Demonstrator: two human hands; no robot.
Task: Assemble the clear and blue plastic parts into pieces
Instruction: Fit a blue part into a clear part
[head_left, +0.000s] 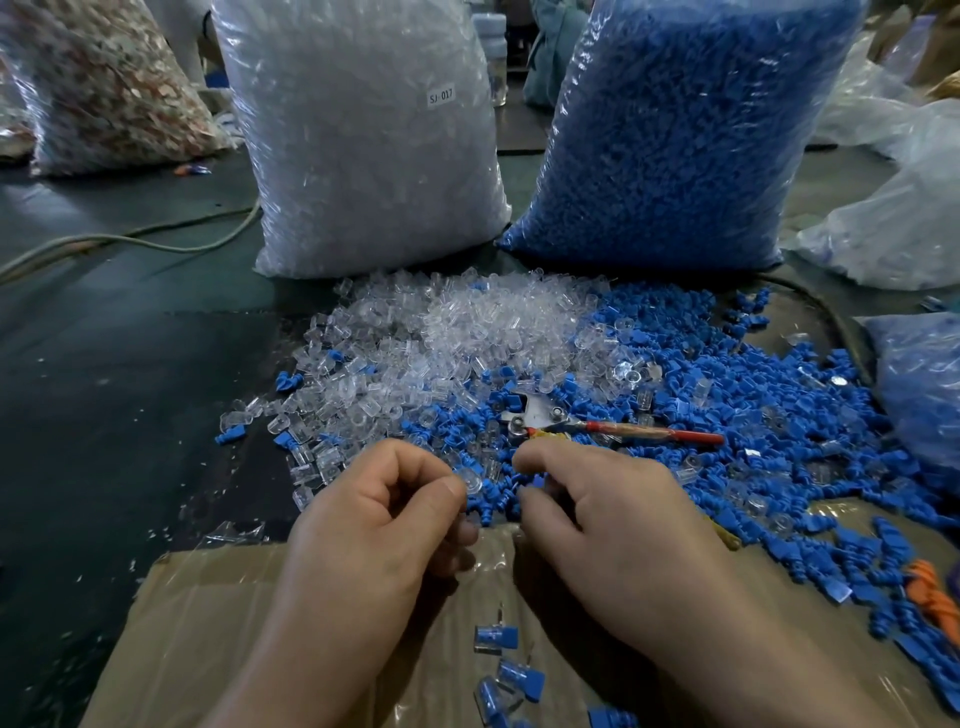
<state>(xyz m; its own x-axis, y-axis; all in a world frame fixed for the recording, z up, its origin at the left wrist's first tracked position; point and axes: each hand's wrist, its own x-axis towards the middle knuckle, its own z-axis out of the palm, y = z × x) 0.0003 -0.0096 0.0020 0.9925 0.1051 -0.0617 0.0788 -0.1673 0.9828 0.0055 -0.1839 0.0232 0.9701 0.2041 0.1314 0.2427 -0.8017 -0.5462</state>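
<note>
As they seem light, stiff and slick, clear part (471, 480) and blue part (537, 483) are fingertip-pinched by left hand (384, 525) and right hand (608, 519).

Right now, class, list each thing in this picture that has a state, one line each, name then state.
left hand: pinches clear part
right hand: pinches blue part
clear part, blue part: apart, not joined
bag of clear parts: upright, filled
bag of blue parts: upright, filled
cutters: lying on loose parts
finished pieces: joined, lying on cardboard
</note>
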